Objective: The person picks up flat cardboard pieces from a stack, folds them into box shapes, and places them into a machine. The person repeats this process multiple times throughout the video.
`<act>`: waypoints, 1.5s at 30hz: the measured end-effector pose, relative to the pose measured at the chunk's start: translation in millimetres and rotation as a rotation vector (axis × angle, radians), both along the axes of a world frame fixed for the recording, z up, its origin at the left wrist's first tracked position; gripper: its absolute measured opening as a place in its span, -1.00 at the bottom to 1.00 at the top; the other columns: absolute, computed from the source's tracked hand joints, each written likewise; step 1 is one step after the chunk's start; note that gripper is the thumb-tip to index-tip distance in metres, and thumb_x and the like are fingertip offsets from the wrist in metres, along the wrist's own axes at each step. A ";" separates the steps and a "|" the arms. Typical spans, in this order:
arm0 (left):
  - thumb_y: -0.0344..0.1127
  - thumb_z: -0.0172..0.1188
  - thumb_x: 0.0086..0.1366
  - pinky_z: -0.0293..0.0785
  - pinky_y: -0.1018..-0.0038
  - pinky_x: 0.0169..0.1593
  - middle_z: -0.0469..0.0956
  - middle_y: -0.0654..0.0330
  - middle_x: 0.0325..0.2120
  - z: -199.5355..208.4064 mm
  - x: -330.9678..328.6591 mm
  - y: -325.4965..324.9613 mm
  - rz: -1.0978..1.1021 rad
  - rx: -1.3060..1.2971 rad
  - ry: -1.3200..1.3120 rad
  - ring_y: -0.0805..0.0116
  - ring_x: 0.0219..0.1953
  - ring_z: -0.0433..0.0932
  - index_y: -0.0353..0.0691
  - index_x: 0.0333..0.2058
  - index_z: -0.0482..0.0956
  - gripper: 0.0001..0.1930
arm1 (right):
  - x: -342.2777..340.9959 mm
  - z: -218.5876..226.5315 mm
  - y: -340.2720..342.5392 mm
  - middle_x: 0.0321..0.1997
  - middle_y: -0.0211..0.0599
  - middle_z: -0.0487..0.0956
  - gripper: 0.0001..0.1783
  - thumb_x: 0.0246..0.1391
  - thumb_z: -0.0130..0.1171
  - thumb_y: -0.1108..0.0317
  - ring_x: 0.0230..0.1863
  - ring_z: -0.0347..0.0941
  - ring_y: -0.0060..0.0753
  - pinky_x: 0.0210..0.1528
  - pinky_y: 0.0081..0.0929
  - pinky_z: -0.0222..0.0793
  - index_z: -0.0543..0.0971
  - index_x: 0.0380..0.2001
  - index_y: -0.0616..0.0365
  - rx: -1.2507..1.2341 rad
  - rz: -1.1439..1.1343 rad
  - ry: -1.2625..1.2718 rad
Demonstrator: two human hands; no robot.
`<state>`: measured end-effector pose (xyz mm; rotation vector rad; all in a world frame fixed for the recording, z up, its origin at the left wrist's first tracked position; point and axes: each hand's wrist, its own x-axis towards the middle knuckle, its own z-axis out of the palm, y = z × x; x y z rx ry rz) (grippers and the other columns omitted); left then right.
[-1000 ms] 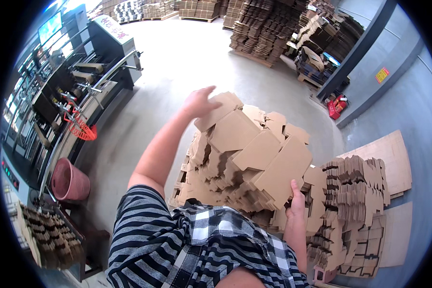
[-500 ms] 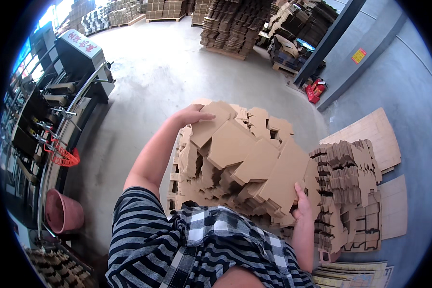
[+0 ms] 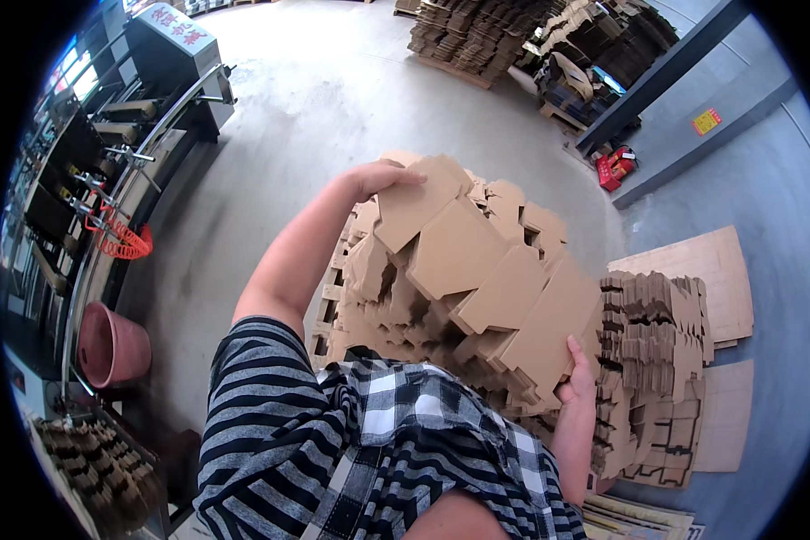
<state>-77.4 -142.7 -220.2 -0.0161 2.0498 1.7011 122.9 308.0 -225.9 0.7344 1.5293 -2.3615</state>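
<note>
Left hand (image 3: pixel 380 178): at upper centre of the frame, bent over the upper left edge of the top cardboard, touching its face with outstretched fingertips; cannot tell whether pinching an edge underneath.
Right hand (image 3: pixel 581 378): right of lower centre, at the right edge of the fanned cardboard, with thumb pointing up along it and other fingers curled, partly hidden; cannot tell how firmly closed.
Cardboard pieces (image 3: pixel 463 252): mid-frame between both hands, brown, cut to shape, overlapping in tilted bundles, with ragged layered edges toward the bottom of the frame.
Pallet (image 3: pixel 327 301): at the left side of the pile, partly covered.
Clothing: striped shirt (image 3: pixel 265 396) under a black-and-white checked apron (image 3: pixel 414 396), at bottom centre.
Right of frame: upright cardboard stack (image 3: pixel 652 315) near the pile, with a pale board (image 3: pixel 724 279) leaning against the wall behind.
Left of frame: long machine (image 3: pixel 175 40), orange coiled hose (image 3: pixel 128 241), reddish bucket (image 3: pixel 119 346) below.
Lower left corner: another stack (image 3: pixel 103 468) of cut cardboard.
Upper right: tall cardboard stack (image 3: pixel 468 40), dark pillar (image 3: pixel 661 76), red fire extinguisher (image 3: pixel 616 166) near its foot.
</note>
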 end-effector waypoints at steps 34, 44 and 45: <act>0.06 0.58 -0.43 -0.02 0.26 0.34 0.08 0.04 0.27 -3.7 100.5 11.0 0.128 0.263 0.657 0.16 0.33 0.03 -0.25 0.33 -0.18 0.41 | -0.9 -43.4 95.0 -0.07 -0.30 0.49 -0.29 -0.38 0.33 0.67 -0.04 0.44 -0.30 0.00 -0.36 0.40 0.42 -0.01 0.20 0.335 0.096 0.711; 0.14 0.56 -0.47 -0.09 0.22 0.37 -0.02 0.05 0.32 2.3 97.0 2.8 0.065 0.080 0.585 0.14 0.37 -0.07 -0.18 0.33 -0.20 0.44 | -0.3 -34.7 82.1 -0.09 -0.34 0.47 -0.17 -0.48 0.45 0.52 -0.06 0.41 -0.38 -0.03 -0.40 0.40 0.39 0.04 0.19 0.496 0.109 0.557; 0.14 0.56 -0.47 -0.09 0.22 0.37 -0.03 0.06 0.33 5.0 97.0 2.4 0.050 0.054 0.590 0.15 0.37 -0.07 -0.18 0.33 -0.20 0.44 | 0.0 -33.9 81.4 -0.09 -0.34 0.47 -0.15 -0.48 0.46 0.50 -0.06 0.41 -0.38 -0.03 -0.41 0.39 0.38 0.04 0.19 0.508 0.131 0.569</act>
